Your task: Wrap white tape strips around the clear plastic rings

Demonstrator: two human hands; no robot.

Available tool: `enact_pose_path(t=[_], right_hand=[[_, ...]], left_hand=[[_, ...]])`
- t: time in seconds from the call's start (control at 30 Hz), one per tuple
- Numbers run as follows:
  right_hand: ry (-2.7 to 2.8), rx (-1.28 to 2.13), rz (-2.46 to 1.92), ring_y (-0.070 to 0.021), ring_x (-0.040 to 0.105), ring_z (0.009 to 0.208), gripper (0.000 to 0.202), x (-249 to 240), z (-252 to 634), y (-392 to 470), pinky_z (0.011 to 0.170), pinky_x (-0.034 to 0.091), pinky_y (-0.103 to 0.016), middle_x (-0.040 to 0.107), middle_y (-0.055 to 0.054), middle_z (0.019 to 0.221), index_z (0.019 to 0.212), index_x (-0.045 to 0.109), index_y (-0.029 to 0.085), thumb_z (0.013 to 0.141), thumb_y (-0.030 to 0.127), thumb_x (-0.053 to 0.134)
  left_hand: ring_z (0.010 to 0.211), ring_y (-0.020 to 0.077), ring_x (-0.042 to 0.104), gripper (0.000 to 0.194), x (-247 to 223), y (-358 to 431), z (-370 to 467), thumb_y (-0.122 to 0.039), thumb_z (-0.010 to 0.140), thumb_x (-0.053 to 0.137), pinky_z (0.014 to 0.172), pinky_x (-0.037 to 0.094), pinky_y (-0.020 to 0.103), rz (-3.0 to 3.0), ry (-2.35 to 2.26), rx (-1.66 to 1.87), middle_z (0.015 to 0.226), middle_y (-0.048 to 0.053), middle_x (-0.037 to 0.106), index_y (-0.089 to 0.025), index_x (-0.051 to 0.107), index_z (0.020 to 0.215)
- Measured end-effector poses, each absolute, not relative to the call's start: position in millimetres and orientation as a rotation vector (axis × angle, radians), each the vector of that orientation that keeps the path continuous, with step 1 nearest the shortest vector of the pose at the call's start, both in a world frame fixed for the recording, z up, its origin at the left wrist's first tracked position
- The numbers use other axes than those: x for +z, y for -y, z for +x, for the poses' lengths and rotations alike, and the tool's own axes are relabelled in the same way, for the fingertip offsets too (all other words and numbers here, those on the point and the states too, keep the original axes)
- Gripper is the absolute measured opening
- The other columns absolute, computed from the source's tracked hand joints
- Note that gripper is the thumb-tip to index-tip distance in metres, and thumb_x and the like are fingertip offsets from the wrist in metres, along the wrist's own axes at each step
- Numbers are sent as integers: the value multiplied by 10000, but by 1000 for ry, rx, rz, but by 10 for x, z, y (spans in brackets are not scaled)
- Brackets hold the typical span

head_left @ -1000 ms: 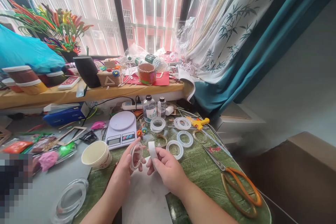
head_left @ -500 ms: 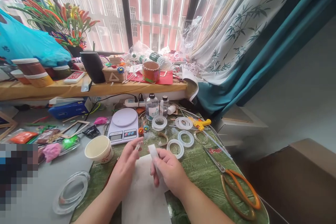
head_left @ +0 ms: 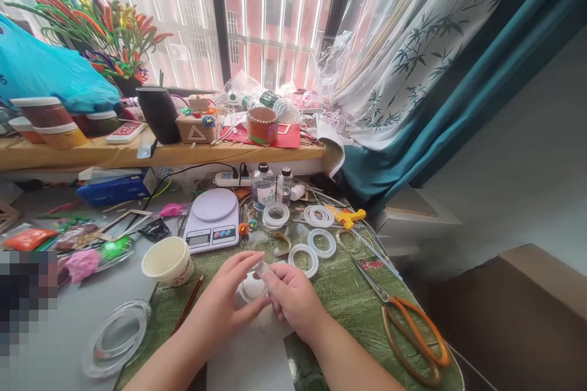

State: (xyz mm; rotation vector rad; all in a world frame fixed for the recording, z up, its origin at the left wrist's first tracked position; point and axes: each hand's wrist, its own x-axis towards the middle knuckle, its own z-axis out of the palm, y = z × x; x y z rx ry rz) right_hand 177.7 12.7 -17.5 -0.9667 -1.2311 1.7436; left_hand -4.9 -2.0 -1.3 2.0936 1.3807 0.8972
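Above the white sheet (head_left: 250,357), my left hand (head_left: 224,296) and my right hand (head_left: 296,296) meet around a translucent white ring (head_left: 251,288). My left fingers and thumb curve about its rim. My right thumb and fingers pinch its upper right edge, where a pale, frosted band shows. Fingers hide part of the ring, so I cannot tell whether it is one piece or two. Beyond my right hand lie similar rings, among them a white ring (head_left: 303,261) and a bluish ring (head_left: 321,243).
Left of my hands are a paper cup (head_left: 167,261), a pencil (head_left: 188,304), clear rings (head_left: 117,339) and a kitchen scale (head_left: 213,220). To the right lie orange-handled scissors (head_left: 413,333) and a yellow glue gun (head_left: 347,217). Two bottles (head_left: 264,188) stand behind.
My hands have come together from apart. My left hand has moved right to the white piece in my right hand, and the ring shape now shows. The view has shifted slightly.
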Motion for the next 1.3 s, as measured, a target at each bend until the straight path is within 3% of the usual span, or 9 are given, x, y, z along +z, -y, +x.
enact_pose_path(t=[0.2,0.4,0.6,0.77,0.9,1.07,1.3], right_hand=[[1339,1596,-855,-149,506,684,431,-170,1776,-114,629,411,-260,612,-18,734,791,709,147,827,576,731],[1222,1732,-830,-89,308,413,473,-191,1797,-104,430,246,-230,418,73,467,800,642,162,961,595,540],[1306,1721,-793,-106,418,441,348,-162,1805,-98,466,334,-237,489,48,533,780,601,185,972,464,521],[1621,1413,-855,-128,443,561,343,-54,1837,-65,571,359,-261,479,32,585,663,500,205,988,310,470],[1678,1347,-861,-130,435,587,333,4,1843,-63,588,349,-264,468,33,601,649,466,208,979,256,460],[1449,1630,-876,-115,387,483,290,-86,1830,-98,488,319,-245,460,54,557,696,489,219,976,279,444],[1494,1617,-807,-107,355,488,293,-105,1839,-107,506,299,-247,440,60,540,704,521,205,980,276,453]], left_hand=[[1258,292,622,616,28,2,-106,-275,837,762,1069,521,417,2024,-1284,829,1406,62,639,-371,596,1422],[1217,287,635,581,-45,0,-88,-314,857,740,934,587,362,1727,-1137,923,1425,54,642,-377,601,1418],[1171,309,647,624,-77,3,-49,-404,844,765,987,547,432,1573,-1204,910,1462,81,613,-334,585,1438],[1202,337,627,701,-84,-52,-61,-494,851,746,1057,487,484,1349,-1182,933,1346,125,677,-251,546,1478],[1180,307,624,716,-75,-57,-51,-525,867,717,1031,492,437,1253,-1174,985,1289,121,684,-253,517,1498],[969,224,634,592,-8,0,6,-479,887,703,878,532,345,1493,-1213,920,1346,85,618,-332,574,1446],[747,179,566,649,69,-35,-11,-560,899,636,703,489,286,1321,-1257,839,950,41,704,-233,557,1455]])
